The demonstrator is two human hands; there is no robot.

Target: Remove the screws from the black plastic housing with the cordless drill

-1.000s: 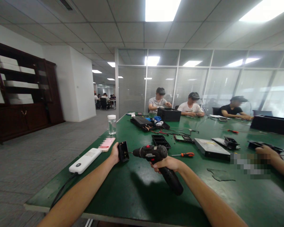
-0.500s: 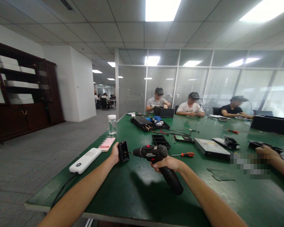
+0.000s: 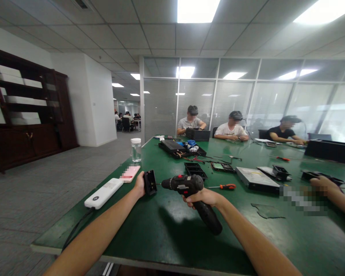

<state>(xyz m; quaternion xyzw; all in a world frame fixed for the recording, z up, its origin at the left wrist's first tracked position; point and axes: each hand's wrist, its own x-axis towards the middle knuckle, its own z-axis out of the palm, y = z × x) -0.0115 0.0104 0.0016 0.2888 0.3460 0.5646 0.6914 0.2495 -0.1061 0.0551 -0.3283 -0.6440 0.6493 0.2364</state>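
My left hand [image 3: 139,185] is closed around a small black plastic housing [image 3: 150,183], tilted up so its hollow side faces right. In my right hand [image 3: 200,197] is a black cordless drill [image 3: 184,184], gripped by its handle above the green table. The drill points left, and its thin bit reaches to the open side of the housing; whether the tip touches a screw is too small to tell. Behind the drill lies a screwdriver [image 3: 224,187] with an orange and black handle. A black compartmented tray [image 3: 195,171] rests farther back.
Left of my hands are a white power strip [image 3: 104,193], a pink phone [image 3: 130,174] and a lidded clear jar [image 3: 136,150]. To the right sit a metal disc drive [image 3: 257,180] and a clear sheet [image 3: 267,211]. A co-worker's hand [image 3: 326,188] is at the right edge.
My hands, the housing and the drill keep nearly the same position. Across the table, a person has shifted a black box slightly left and leaned over it. My view tips down slightly.
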